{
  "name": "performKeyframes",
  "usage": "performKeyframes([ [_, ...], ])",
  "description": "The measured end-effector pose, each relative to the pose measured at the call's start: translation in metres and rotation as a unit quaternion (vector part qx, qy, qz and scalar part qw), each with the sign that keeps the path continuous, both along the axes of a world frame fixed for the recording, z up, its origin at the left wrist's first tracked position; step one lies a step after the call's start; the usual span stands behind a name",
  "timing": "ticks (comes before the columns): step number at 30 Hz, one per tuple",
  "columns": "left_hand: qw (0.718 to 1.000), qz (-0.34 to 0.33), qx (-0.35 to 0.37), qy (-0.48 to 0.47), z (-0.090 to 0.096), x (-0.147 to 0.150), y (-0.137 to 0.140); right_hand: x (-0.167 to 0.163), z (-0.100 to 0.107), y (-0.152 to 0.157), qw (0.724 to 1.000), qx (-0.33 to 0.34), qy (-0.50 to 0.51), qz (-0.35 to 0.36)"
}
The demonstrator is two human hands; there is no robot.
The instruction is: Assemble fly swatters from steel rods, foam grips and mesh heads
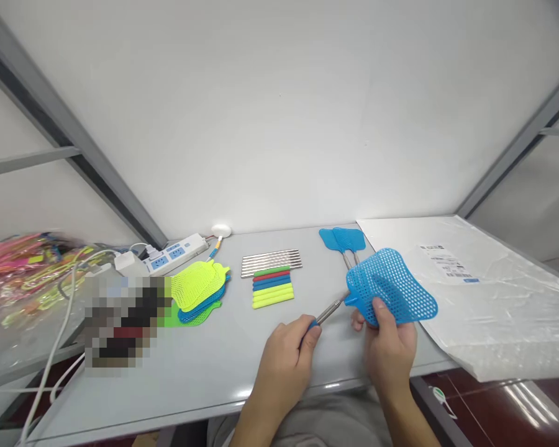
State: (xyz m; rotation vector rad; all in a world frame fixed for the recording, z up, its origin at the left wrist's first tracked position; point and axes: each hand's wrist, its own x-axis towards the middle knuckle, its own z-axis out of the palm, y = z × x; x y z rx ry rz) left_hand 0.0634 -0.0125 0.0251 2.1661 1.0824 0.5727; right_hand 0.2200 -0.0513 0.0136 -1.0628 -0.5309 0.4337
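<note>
from here i have my left hand closed round the blue flyswatter at its handle, my right hand clamped on its mesh head; its shaft slants up rightward between them, near the counter's front edge.

We are looking out from a single camera worn on our head, facing forward and tilting down over the bench. We are seeing our hands from close above, low in the view, while the white wall is standing farther off, filling most of the upper half.
</note>
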Motion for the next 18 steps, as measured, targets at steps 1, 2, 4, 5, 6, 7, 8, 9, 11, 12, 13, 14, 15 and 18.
performKeyframes([
  [1, 1.000, -0.007, 0.002, -0.006, 0.001, -0.002, -0.001, 0.001, 0.002, -0.001, 1.000, 0.006, -0.002, 0.006],
  [2, 1.000, -0.012, 0.006, -0.011, 0.002, -0.005, -0.001, 0.003, 0.004, -0.003, 1.000, 0.011, -0.006, 0.013],
  [4, 1.000, -0.017, 0.021, -0.016, 0.001, -0.009, -0.003, 0.006, 0.008, -0.005, 0.999, 0.020, -0.014, 0.027],
  [5, 0.999, -0.018, 0.031, -0.016, 0.000, -0.011, -0.004, 0.009, 0.009, -0.006, 0.999, 0.023, -0.016, 0.033],
  [6, 0.999, -0.018, 0.042, -0.014, -0.001, -0.013, -0.006, 0.011, 0.009, -0.007, 0.999, 0.026, -0.016, 0.038],
  [7, 0.998, -0.018, 0.052, -0.013, -0.003, -0.014, -0.007, 0.013, 0.009, -0.008, 0.999, 0.028, -0.014, 0.042],
  [8, 0.998, -0.017, 0.062, -0.014, -0.006, -0.016, -0.008, 0.014, 0.007, -0.008, 0.999, 0.029, -0.010, 0.043],
  [9, 0.997, -0.016, 0.069, -0.017, -0.008, -0.017, -0.008, 0.015, 0.004, -0.009, 0.999, 0.027, -0.005, 0.042],
  [11, 0.997, -0.016, 0.071, -0.023, -0.013, -0.020, -0.008, 0.014, -0.004, -0.011, 0.999, 0.020, 0.010, 0.042],
  [12, 0.997, -0.017, 0.065, -0.024, -0.015, -0.021, -0.007, 0.012, -0.008, -0.012, 0.999, 0.016, 0.017, 0.044],
  [13, 0.998, -0.020, 0.055, -0.021, -0.016, -0.022, -0.007, 0.009, -0.012, -0.014, 0.999, 0.012, 0.023, 0.047],
  [14, 0.998, -0.024, 0.047, -0.016, -0.016, -0.022, -0.006, 0.006, -0.014, -0.016, 0.998, 0.011, 0.027, 0.051],
  [15, 0.999, -0.029, 0.040, -0.011, -0.016, -0.022, -0.005, 0.004, -0.016, -0.017, 0.998, 0.012, 0.030, 0.053],
  [18, 0.999, -0.036, 0.034, 0.000, -0.013, -0.019, -0.004, 0.001, -0.014, -0.021, 0.998, 0.026, 0.034, 0.049],
])
